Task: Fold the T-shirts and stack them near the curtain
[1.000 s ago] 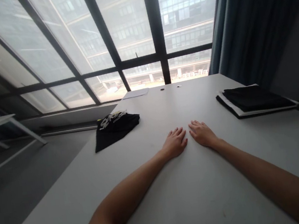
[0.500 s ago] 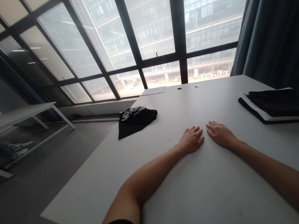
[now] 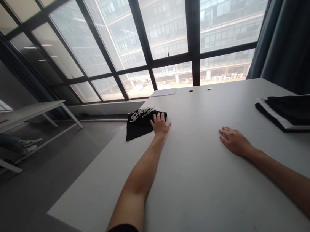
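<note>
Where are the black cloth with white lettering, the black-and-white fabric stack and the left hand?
Black cloth with white lettering (image 3: 139,126): head view, plain fabric below the lettering.
Black-and-white fabric stack (image 3: 302,110): head view, top black layer.
Left hand (image 3: 160,124): head view, back of the hand.

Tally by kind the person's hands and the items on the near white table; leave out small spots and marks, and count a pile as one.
Bare hands, left hand and right hand: 2
Black cloth with white lettering: 1
Folded pile of black and white cloth: 1
Flat white paper-like item: 1
Total: 5
</note>
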Available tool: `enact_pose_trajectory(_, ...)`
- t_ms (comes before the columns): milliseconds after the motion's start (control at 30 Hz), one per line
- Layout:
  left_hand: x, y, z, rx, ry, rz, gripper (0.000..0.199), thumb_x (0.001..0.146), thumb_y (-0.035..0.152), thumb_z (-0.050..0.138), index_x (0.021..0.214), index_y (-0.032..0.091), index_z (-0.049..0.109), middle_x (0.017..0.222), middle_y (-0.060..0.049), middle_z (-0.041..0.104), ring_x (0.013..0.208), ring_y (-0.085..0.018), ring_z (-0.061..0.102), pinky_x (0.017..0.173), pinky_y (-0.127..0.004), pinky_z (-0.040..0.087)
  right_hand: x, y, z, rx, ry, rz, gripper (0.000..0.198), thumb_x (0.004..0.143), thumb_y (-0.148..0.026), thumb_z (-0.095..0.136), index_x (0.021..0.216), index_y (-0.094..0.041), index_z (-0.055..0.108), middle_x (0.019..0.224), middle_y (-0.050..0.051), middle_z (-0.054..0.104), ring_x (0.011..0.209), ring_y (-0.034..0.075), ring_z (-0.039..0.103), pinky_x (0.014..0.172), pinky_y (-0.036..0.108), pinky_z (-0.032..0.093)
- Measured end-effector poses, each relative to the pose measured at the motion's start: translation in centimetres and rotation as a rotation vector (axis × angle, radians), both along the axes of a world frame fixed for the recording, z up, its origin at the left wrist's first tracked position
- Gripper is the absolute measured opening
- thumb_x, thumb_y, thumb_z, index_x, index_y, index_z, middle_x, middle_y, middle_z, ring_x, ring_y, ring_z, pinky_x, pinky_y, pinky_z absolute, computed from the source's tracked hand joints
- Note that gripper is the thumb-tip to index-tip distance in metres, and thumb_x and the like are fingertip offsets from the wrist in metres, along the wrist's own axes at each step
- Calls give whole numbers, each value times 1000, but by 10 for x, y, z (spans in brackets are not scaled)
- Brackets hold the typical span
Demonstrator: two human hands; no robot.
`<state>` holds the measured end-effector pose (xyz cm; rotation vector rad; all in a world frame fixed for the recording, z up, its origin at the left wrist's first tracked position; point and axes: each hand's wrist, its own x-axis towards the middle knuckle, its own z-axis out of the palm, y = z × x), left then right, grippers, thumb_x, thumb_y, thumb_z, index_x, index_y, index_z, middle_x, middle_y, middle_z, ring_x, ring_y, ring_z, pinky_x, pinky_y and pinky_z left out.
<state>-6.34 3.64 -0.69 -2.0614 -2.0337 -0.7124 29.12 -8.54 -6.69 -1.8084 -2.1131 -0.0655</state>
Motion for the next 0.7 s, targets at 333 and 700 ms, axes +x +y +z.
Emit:
enact_pose_trajectory(333,-49,19,-14,-120,-254,233,31,96,31,55,123,27,72,146,-11,58,139,-34,48,117,-56,29,-2,-2,1,11,7,-5,47,101,-35,41,138,-14,60,153,18,50,144,32,44,117,53,34)
enact_pose_trajectory(700,-11,-5,13,208,-363,37,43,105,16,29,141,20,52,146,-7,59,136,-20,53,112,-31,41,0,1,-2,17,-12,-2,46,101,-34,41,137,-14,61,151,18,53,143,32,45,116,50,35)
